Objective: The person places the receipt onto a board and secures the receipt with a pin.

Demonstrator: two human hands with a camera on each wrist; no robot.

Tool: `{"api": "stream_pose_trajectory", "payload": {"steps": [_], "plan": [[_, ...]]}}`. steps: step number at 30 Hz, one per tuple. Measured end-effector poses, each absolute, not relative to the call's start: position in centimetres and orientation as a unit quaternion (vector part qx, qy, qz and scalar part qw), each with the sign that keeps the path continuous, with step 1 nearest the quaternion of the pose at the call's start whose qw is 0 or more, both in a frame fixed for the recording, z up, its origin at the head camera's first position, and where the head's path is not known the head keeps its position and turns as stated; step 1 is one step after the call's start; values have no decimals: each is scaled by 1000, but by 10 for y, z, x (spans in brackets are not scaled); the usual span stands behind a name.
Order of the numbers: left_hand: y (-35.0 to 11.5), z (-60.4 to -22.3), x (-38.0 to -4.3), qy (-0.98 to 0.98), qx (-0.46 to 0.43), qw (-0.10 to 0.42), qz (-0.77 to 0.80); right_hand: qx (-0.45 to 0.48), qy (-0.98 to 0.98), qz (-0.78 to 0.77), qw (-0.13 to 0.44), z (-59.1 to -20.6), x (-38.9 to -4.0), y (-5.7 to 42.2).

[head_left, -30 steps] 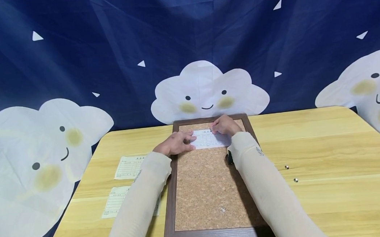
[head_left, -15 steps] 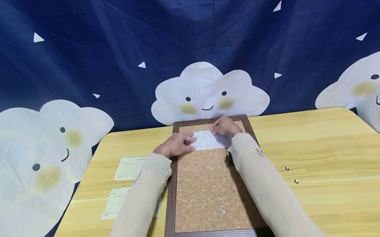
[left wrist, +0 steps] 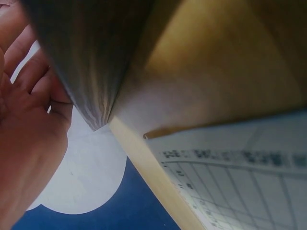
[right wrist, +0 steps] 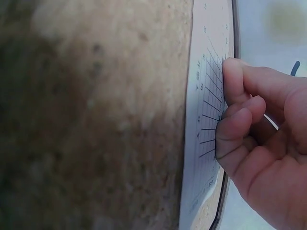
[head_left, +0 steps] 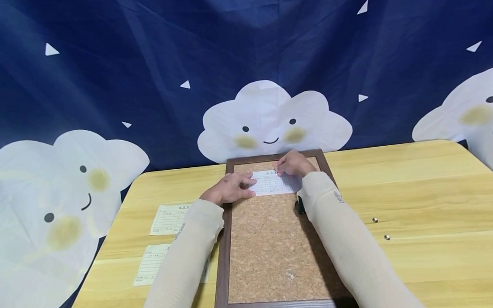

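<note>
Touching paper slip (head_left: 269,186), left hand (head_left: 230,187) spread, right hand (head_left: 293,164) curled, hold unclear, studs (head_left: 375,220) in head view only

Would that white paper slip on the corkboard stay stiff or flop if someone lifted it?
The paper slip would probably flop: its edge looks thin, and one end seems curved. Being a small sheet, it's likely very light and easily nudged.

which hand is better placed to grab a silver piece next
Right hand, likely: both silver pieces lie on its side of the corkboard; the left hand is at its opposite edge.
</note>
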State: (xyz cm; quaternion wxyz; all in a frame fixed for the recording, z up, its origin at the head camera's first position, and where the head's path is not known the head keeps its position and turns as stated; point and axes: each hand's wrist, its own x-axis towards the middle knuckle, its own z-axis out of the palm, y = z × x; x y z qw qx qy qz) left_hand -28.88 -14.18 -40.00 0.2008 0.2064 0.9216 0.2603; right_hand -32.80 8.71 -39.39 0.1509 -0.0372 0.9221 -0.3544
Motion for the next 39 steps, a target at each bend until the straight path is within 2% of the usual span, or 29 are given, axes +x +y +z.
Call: {"api": "stream_pose_trajectory", "payload": {"steps": [39], "plan": [[-141,-400,-289,922,208,194,262,-9,913,-379,150,-398,-330,88]]}}
